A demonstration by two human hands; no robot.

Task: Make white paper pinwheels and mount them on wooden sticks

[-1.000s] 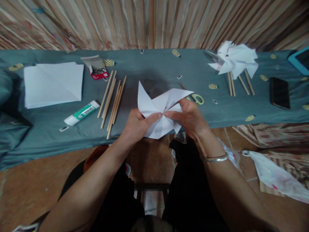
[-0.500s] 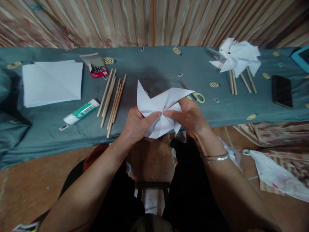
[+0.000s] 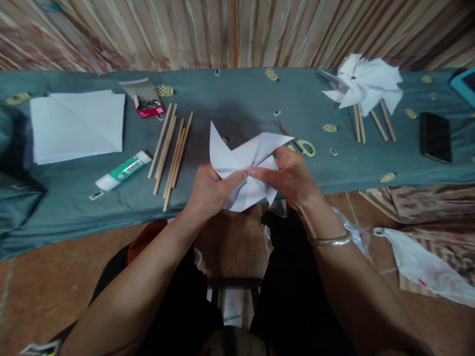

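A white paper pinwheel [image 3: 247, 159] with pointed, folded blades is held over the table's near edge. My left hand [image 3: 212, 190] grips it from the left, thumb pressed near the centre. From the right, my right hand [image 3: 293, 178] grips it too, its thumb meeting the other thumb at the middle. The fingers underneath are hidden by the paper. Just beyond my right hand lie scissors [image 3: 306, 147] with pale green handles. Several wooden sticks [image 3: 180, 151] lie to the left of the pinwheel.
A glue stick [image 3: 123, 171], an open red box of metal pins [image 3: 148, 105] and a stack of white paper [image 3: 77, 126] are on the left. Finished pinwheels [image 3: 371, 81] on sticks, a black phone [image 3: 435, 137] and a blue-edged object [image 3: 464, 88] lie right. A plastic bag [image 3: 423, 262] is below.
The pinwheel stays in both hands, its upper-right blade tip shifting slightly to the left. The view has moved a little; the other things lie as before.
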